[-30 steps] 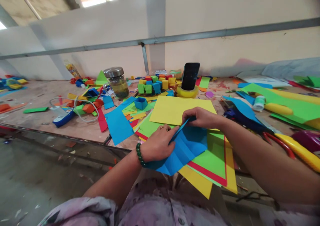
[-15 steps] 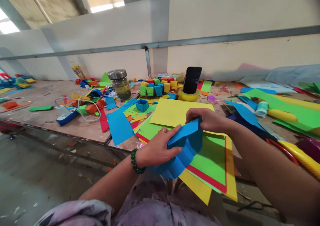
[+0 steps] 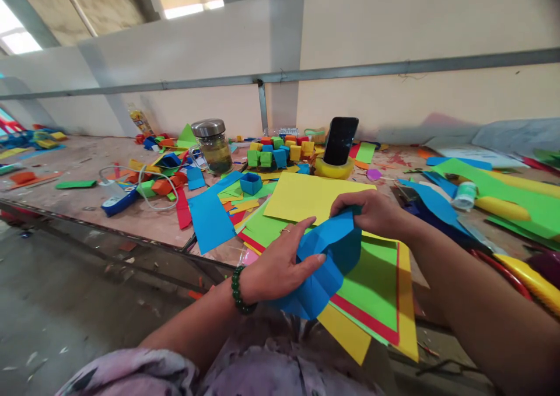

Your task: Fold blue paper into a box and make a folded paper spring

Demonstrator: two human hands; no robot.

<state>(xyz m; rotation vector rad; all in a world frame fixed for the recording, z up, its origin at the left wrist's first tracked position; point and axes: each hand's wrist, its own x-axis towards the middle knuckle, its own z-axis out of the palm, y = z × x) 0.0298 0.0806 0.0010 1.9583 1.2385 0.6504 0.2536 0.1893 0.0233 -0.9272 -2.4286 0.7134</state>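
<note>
The left hand and the right hand both grasp one creased blue sheet, which is raised over the paper stack, its lower end reaching past the near side toward the lap; the left thumb lies on the near face of a fold with the index finger along its upper edge, probably to steady it, while the right fingers pinch the upper right corner, likely to keep the fold standing (what the hidden fingertips do behind the paper I cannot tell). The stack lies directly under the hands, perhaps as a work surface: a pale yellow sheet on top, then a green sheet with a red sheet showing as a border; the phone leans upright in a yellow tape roll, which seems to serve as its stand.

By count: two hands, both busy with the same sheet; one phone; one tape roll; one lidded glass jar; one bottle near the wall; one open blue paper box just beyond a flat blue sheet; one white cable in a loop; the small coloured paper cubes crowd too closely for a sure number, though two green ones show plainly at the front.
</note>
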